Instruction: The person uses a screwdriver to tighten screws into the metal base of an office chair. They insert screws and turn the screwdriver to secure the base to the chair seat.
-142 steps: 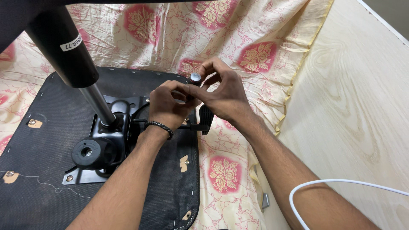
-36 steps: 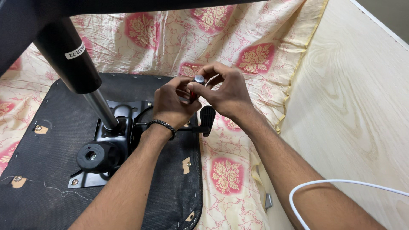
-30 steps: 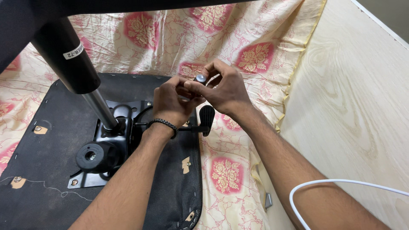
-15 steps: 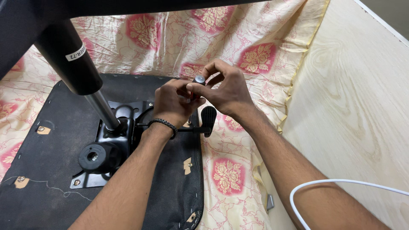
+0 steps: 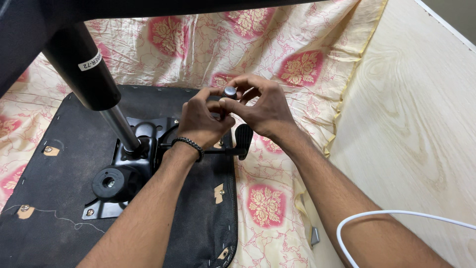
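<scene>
A small dark round knob (image 5: 229, 92) stands up with its flat top facing the camera. Both hands pinch it from the sides: the left hand (image 5: 202, 121) and the right hand (image 5: 263, 106), close together above the black chair bottom (image 5: 59, 198).

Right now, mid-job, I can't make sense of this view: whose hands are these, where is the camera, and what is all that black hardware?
The camera sits on the person's head and looks down at their own bare hands. The left hand, with a dark bracelet, and the right hand meet around a small dark cylindrical piece with a grey end, pinched between the fingertips. Below lies an upturned office chair seat, its black underside facing up, on a flowered cloth. Bolted to the seat is a black metal plate with a gas cylinder rising toward the camera and a paddle-ended lever sticking out. A pale wooden board is on the right, and a white cable crosses the right forearm.
</scene>
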